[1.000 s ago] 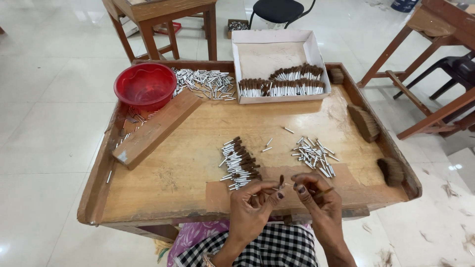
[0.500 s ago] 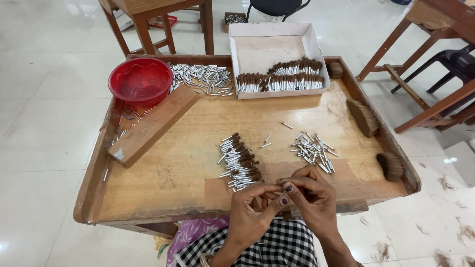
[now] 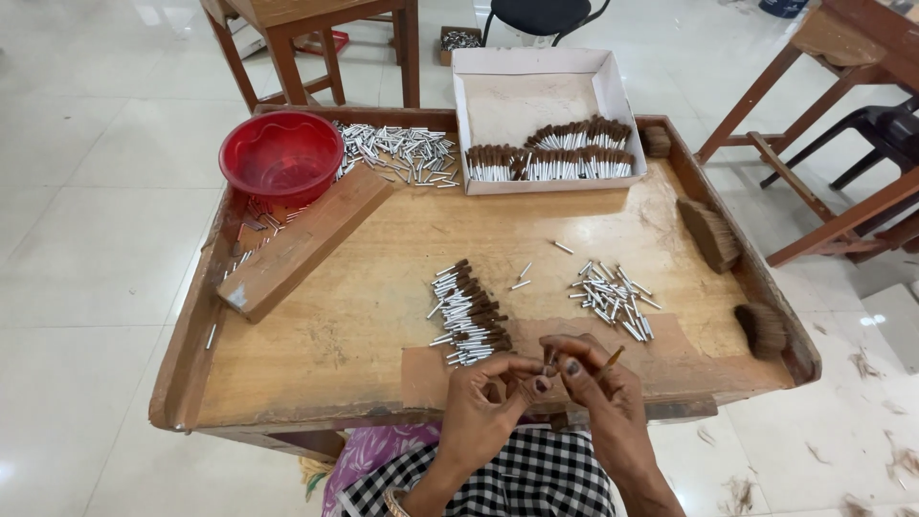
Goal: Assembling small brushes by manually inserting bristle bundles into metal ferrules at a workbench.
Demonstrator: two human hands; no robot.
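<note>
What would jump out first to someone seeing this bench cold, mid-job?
Probably the bright red bowl at the far left corner of the wooden table, next to a loose heap of small white tubes. Behind the middle, a white box holds neat rows of brown-tipped sticks. At the near edge, the left hand and right hand meet over a small piece, with a pile of finished sticks just beyond them.

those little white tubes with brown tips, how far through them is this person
Done: rows of brown-tipped tubes fill the front of the white box, and a finished pile lies by the hands. In hand: left hand and right hand meet over one small piece, with a thin stick in the right fingers. Left: plain white tubes to the right and a bigger heap beside the red bowl.
</note>
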